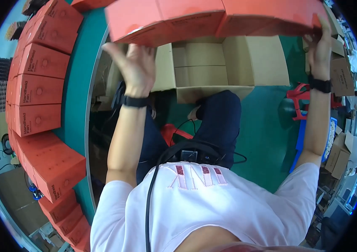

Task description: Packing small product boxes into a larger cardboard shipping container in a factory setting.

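A row of several red boxes (191, 17) hangs at the top of the view, held between my two hands. My left hand (136, 69) supports the row's left end from below, thumb stretched out to the side and fingertips partly hidden by the boxes. At the right end, my right hand (320, 50) presses its fingers against the last box's end face. Beneath and just nearer than the row stands an open cardboard carton (212, 92), its flaps folded outward. The visible part of its inside is bare brown cardboard.
More red boxes (40, 94) line the green table (75, 84) at my left, one pile (56, 164) sitting askew. A red plastic stool (298, 101) and a blue tray (299, 145) are to the right. Further cardboard cartons (340, 155) lie along the right edge.
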Motion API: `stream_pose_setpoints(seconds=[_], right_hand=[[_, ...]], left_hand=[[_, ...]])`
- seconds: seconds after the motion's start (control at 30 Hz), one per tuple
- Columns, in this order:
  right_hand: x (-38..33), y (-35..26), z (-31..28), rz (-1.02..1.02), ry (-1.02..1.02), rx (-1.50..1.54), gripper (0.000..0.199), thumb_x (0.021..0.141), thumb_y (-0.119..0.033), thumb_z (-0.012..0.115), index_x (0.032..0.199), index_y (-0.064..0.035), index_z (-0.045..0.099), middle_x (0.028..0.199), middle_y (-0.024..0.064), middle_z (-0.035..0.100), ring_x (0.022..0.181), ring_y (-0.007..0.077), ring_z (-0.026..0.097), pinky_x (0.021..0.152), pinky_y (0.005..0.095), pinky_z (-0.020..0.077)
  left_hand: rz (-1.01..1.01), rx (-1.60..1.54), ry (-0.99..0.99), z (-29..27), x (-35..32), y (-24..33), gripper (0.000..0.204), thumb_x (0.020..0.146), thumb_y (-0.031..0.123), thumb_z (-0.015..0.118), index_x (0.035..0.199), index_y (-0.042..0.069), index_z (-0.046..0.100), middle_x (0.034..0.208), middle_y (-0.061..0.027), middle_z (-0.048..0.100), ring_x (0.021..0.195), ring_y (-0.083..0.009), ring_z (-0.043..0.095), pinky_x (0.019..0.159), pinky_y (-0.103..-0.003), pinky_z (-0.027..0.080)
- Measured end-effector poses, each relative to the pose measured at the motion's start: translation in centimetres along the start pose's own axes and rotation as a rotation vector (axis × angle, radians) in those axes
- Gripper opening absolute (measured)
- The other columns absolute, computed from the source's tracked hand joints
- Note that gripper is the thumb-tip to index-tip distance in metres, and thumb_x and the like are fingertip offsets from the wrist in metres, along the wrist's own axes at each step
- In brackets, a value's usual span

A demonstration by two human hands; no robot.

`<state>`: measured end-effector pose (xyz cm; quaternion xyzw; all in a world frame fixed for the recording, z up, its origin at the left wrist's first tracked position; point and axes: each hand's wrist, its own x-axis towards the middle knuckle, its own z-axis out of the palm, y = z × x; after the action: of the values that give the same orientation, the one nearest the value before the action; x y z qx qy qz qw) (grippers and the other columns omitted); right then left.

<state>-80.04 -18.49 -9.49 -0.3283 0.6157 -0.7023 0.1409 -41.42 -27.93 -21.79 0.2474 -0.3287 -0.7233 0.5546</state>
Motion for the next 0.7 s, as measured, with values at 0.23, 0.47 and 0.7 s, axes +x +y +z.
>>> stream_pose_setpoints(seconds=[0.23, 0.47, 0.7], right_hand=[[-1.4, 14.2, -2.0, 0.042, 0.205, -0.075, 0.045, 0.087, -0.041, 0.068, 0.118, -0.0084, 0.062, 0.117, -0.0001, 0.061, 0.101, 0.0113, 0.057, 0.085, 0.0281, 0.0439], [-0.7, 26.6, -2.7, 0.092, 0.183, -0.202, 0.048, 0.091, -0.034, 0.067, 0.121, 0.0028, 0.058, 0.117, 0.0071, 0.061, 0.105, 0.0153, 0.057, 0.09, 0.0309, 0.0449], [0.1, 31.6, 1.1, 0.137, 0.216, -0.228, 0.038, 0.09, -0.027, 0.069, 0.109, 0.0069, 0.064, 0.105, 0.0115, 0.068, 0.096, 0.0175, 0.061, 0.088, 0.0319, 0.0468]], left_hand=[[-0.192, 0.033, 0.115, -3.1, 10.1, -14.4, 0.086, 0.09, 0.075, 0.03, 0.144, 0.009, 0.039, 0.15, -0.0078, 0.037, 0.14, -0.0246, 0.027, 0.116, -0.041, 0.014], [-0.454, 0.092, 0.261, -6.8, 16.5, -23.5, 0.086, 0.085, 0.074, 0.038, 0.146, 0.013, 0.034, 0.156, -0.0059, 0.026, 0.142, -0.0253, 0.021, 0.115, -0.055, 0.002], [-0.456, 0.031, 0.335, -15.4, 20.1, -31.2, 0.074, 0.088, 0.07, 0.035, 0.136, 0.014, 0.044, 0.15, -0.0056, 0.037, 0.137, -0.0235, 0.029, 0.115, -0.049, 0.009]])
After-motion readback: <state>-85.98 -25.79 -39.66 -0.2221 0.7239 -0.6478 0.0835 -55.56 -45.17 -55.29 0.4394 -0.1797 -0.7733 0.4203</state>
